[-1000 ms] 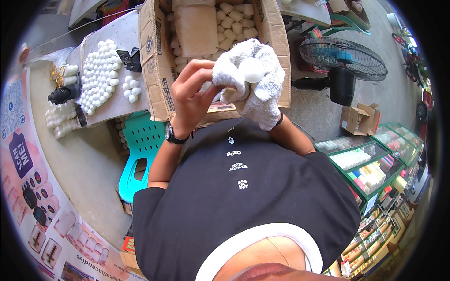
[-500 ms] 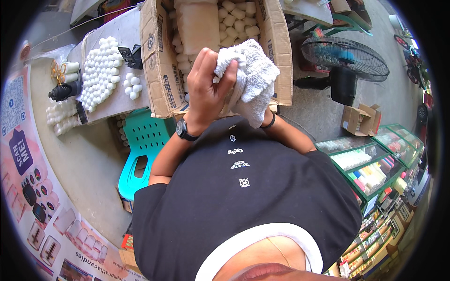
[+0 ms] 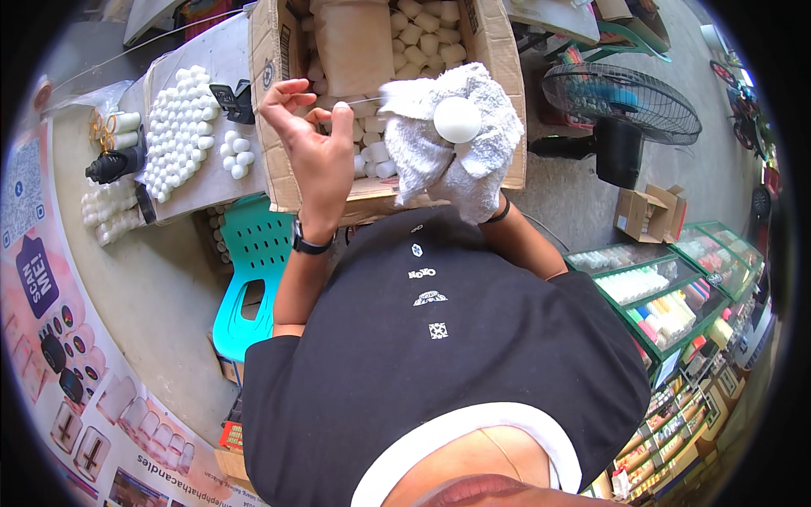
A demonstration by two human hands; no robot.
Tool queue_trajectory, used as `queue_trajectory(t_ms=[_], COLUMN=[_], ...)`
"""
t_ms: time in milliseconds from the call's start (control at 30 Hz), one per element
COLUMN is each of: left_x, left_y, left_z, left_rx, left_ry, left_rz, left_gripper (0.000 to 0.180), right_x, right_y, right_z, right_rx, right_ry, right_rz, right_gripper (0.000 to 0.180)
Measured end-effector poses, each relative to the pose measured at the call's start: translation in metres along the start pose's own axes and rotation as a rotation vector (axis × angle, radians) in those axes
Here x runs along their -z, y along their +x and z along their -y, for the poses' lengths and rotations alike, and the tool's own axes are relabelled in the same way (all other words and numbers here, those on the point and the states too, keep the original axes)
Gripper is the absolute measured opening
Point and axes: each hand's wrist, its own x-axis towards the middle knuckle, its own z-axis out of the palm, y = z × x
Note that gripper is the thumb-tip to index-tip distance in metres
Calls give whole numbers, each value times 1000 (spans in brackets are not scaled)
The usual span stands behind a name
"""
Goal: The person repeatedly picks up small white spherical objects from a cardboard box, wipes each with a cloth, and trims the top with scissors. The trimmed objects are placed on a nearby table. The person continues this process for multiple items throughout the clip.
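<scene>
A white candle point(image 3: 457, 119), round as seen from above, sits in the folds of a white terry towel point(image 3: 490, 160). My right hand is under the towel and holds it up over the near part of the cardboard box; its fingers are hidden by the cloth. To the left of the towel, my left hand point(image 3: 314, 139) is raised above the box with its fingers apart. A thin strand stretches between the left fingers and the towel; whether they touch it I cannot tell. The open cardboard box point(image 3: 275, 165) holds many short white candles point(image 3: 420, 42) and a filled plastic bag point(image 3: 355, 51).
On the left table point(image 3: 221, 63) stand rows of white candles point(image 3: 182, 122), a black device point(image 3: 232, 100) and a black bottle point(image 3: 114, 165). A turquoise chair point(image 3: 245, 287) is below. At the right are a standing fan point(image 3: 621, 110), a small carton point(image 3: 646, 215) and glass display cases point(image 3: 663, 296).
My left hand has come off the towel, moved left and spread its fingers. The towel has opened out, and the white candle now shows in it.
</scene>
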Motion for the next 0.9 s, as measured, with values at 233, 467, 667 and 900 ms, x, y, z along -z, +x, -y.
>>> queue_trajectory(t_ms=[233,467,667,900], left_x=[-3,-7,10,-20], left_y=[2,8,24,-17], left_z=[-54,-40,-28,-19], left_rx=[-466,-686,-928,-253], left_ry=[246,459,651,260], left_rz=[482,432,483,273], left_gripper=[51,51,53,48], right_x=[-16,4,6,28], right_y=[-3,-6,-7,8], right_z=[15,10,5,-18], right_rx=[8,-21,369,403], right_ry=[-228,-345,-1222,-1024], right_rz=[17,86,339,177], right_gripper=[44,51,50,50])
